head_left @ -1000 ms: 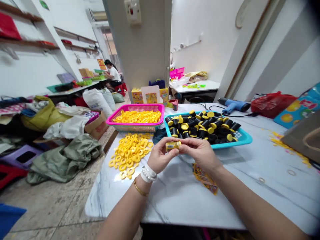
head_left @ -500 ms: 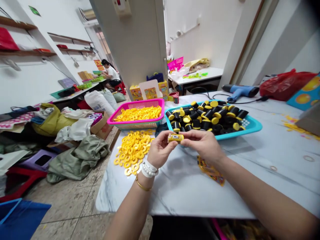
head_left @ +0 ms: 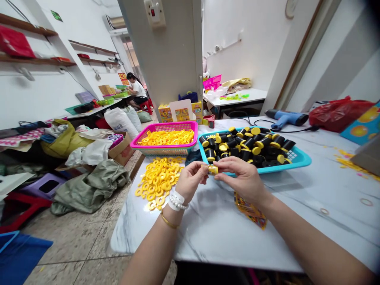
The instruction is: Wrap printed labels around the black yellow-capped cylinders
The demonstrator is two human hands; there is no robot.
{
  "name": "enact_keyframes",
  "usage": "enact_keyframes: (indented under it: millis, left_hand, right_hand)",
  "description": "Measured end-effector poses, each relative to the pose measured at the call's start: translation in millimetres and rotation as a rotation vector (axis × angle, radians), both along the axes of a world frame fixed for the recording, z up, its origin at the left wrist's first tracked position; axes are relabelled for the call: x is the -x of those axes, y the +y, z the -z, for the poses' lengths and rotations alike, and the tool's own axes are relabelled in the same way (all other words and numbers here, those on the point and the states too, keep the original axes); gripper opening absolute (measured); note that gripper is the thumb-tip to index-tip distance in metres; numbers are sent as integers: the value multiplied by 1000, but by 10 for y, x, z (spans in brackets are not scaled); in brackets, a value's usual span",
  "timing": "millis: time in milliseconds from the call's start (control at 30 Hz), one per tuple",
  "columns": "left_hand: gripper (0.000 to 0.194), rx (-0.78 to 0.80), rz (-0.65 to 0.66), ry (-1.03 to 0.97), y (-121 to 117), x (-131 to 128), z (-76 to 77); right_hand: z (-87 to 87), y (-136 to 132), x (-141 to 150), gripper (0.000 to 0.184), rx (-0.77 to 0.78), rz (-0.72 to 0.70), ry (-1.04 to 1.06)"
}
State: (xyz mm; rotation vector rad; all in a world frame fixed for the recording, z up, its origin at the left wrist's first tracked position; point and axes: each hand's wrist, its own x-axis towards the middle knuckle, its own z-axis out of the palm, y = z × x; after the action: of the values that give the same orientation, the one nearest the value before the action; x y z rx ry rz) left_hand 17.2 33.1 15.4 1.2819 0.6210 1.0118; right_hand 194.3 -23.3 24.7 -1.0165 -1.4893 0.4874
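Observation:
Between the fingertips of both hands is a small cylinder with a yellow printed wrap, partly covered by fingers. My left hand pinches its left end. My right hand is closed on its right end. Just behind them stands a turquoise basket heaped with black cylinders with yellow caps. Below my right hand lie printed yellow-orange wrappers, partly hidden by the wrist. Left of my left hand, yellow rings are piled loose on the marbled table.
A pink basket of yellow rings stands at the back left. Behind it are yellow boxes. A blue heat gun with a cord and a red plastic bag lie at the back right. Another person sits far off.
My hands have turned the wrapped cylinder, and the left fingers now cover more of it. The whole view has shifted slightly; the baskets and piles look the same.

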Motion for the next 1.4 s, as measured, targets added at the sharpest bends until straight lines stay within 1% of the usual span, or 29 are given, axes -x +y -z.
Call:
enact_keyframes:
  millis: [100,200,267,333,367,433,467,533,633,667,733,800,833,900,933,1000,1067,1100,1133,1167,1200,1267,1333,1400]
  left_hand:
    - [45,-39,-6,12,4,-15,-9]
    - [45,-66,-12,43,-9,-26,1]
    - [47,-24,42,75,-31,-35,22]
    - [53,83,115,102,-64,-58,50]
    - [57,143,148,112,-84,-77,64]
    - [62,241,200,119,-127,-122,87]
    - [65,271,228,114,-148,-144,95]
    - [68,296,296,64,-182,-175,97]
    - [61,275,369,-39,-214,-190,84]
    - [58,267,379,-40,-225,-194,83]
    - [57,269,394,28,-261,-216,95]
    - [60,298,437,121,-327,-261,125]
    - [61,320,478,148,-372,-289,144]
    - [62,364,590,153,-483,-345,183]
    - [62,384,655,145,-544,-368,202]
    - [60,400,803,160,-667,-401,238]
    - [60,370,927,241,-776,-417,276]
    - [60,337,955,297,-818,-422,295]
    - [60,291,942,357,-850,-427,313]
    - [58,230,899,412,-870,-433,326]
    - [55,166,837,456,-878,-439,333]
    - [44,44,684,497,-864,-447,323]
    - [32,-43,545,480,-822,-443,285]
    - [26,-98,433,447,-756,-426,241]
  right_hand:
    - [13,5,38,30,52,25,62]
    - [-16,14,56,27,182,17,214]
    - [-70,3,26,29,316,-73,288]
    - [-134,-32,-34,37,457,-233,299]
    - [-159,-57,-67,37,505,-307,286]
    - [-178,-117,-119,31,539,-388,284]
    - [-171,-149,-133,25,526,-390,310]
    - [-131,-215,-139,16,474,-344,396]
    - [-35,-337,-127,17,426,-226,525]
    - [5,-390,-127,17,427,-179,550]
    - [99,-521,-138,16,465,-97,559]
    - [206,-686,-158,20,488,-44,504]
    - [257,-780,-166,22,473,-24,459]
    - [335,-986,-178,22,405,7,376]
    - [356,-1098,-188,18,370,22,347]
    - [355,-1341,-235,13,358,44,313]
    - [310,-1607,-350,13,432,46,252]
    - [281,-1742,-437,12,485,47,186]
    - [251,-1870,-538,11,554,39,92]
    - [224,-1982,-646,11,607,33,-48]
    - [197,-2070,-750,11,607,61,-199]
    - [142,-2137,-905,15,524,209,-425]
    - [70,-2016,-945,18,423,365,-525]
    - [-18,-1680,-873,18,357,446,-547]
